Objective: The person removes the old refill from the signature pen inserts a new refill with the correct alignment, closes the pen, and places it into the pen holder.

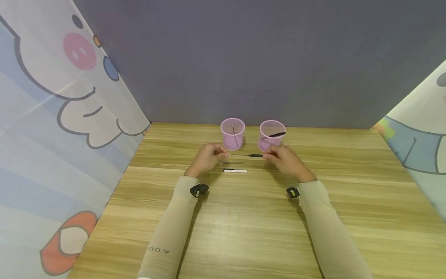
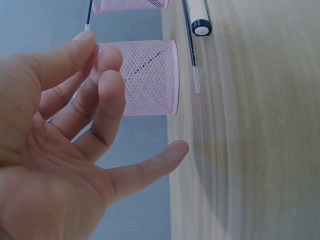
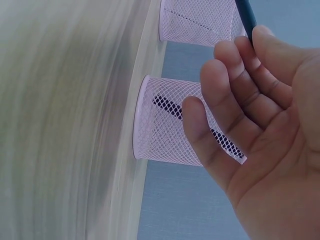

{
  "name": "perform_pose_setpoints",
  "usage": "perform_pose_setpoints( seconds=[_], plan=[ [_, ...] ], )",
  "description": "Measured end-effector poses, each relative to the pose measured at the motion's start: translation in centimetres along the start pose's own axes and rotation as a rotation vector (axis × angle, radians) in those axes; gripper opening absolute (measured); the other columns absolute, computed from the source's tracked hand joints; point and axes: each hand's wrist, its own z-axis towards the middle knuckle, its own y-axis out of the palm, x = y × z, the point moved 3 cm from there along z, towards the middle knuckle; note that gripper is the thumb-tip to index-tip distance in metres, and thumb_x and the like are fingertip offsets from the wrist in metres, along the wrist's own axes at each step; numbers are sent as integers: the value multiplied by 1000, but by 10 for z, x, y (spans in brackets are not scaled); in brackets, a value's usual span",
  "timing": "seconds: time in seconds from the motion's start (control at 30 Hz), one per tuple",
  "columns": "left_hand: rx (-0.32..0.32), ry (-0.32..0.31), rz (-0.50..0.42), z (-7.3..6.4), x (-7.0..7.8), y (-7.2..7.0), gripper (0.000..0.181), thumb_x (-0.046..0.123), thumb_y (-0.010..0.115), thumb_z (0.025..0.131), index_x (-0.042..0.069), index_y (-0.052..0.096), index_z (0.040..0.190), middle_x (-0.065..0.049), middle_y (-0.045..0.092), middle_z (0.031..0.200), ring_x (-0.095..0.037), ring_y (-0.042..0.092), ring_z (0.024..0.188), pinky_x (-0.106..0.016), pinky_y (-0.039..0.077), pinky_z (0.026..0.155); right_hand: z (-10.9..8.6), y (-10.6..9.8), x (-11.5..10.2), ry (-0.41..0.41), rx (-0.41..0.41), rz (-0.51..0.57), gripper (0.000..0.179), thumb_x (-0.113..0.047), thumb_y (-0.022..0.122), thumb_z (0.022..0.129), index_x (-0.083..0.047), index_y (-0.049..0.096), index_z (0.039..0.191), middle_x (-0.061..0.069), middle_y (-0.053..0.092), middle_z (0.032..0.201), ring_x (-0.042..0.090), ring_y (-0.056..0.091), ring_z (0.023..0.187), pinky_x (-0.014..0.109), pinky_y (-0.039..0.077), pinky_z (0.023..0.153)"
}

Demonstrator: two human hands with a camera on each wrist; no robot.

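Note:
Between thumb and fingertips, my left hand (image 1: 208,158) pinches the clear end of a thin pen refill (image 1: 239,155). My right hand (image 1: 288,162) pinches a slim black pen barrel (image 1: 256,155), seen as a dark tube (image 3: 246,17) in the right wrist view. Refill and barrel form one level line above the table, the refill's other end meeting the barrel; how far it goes inside is too small to tell. Below them on the table lie a second refill (image 2: 190,42) and a white pen piece (image 1: 237,171) with a black end (image 2: 201,28).
Two pink mesh cups stand at the table's back edge. The left cup (image 1: 227,140) has a thin refill leaning in it; the right cup (image 1: 263,144) has a black pen part (image 1: 277,135). A grey wall (image 1: 258,77) rises behind the wooden table (image 1: 244,228).

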Motion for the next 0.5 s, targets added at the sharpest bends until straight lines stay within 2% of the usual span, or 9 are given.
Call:
perform_pose_setpoints(
  seconds=[0.3,0.5],
  plan=[
    [-12,17,-35,1,-1,2,14,15,69,98,1,73,95,-5,65,80,-16,58,74,-29,50,69,0,0,2,16,7,-11,15,-14,63,102,-4,69,93,5,64,78,15,50,68,29,42,62],
    [-20,22,-24,0,1,1,16,16,68,99,1,72,97,-4,64,79,-15,58,71,-29,50,66,0,-1,1,14,13,-14,12,-12,63,101,-5,69,93,3,63,78,15,50,68,29,42,62]
  ],
)
